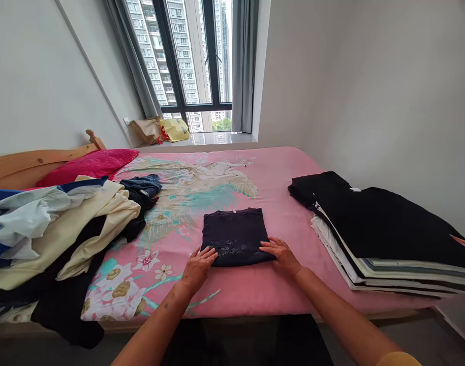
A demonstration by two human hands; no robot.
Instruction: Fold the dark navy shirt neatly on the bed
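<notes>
A dark navy T-shirt [236, 231], folded into a neat rectangle, lies flat on the pink bed sheet [251, 295]. Its collar faces the window, and a faint line pattern shows near the edge closest to me. My left hand [198, 267] rests at the shirt's near left corner, fingers stretched over the fabric. On the opposite side, my right hand [282, 255] touches the near right edge with its fingers extended. Both hands lie on the cloth without gripping it.
A loose heap of clothes [64, 223] covers the bed's left side. To the right stands a stack of folded clothes [384, 223], black ones on top. A magenta pillow [87, 166] lies by the wooden headboard [37, 162]. Bags [174, 130] sit on the windowsill.
</notes>
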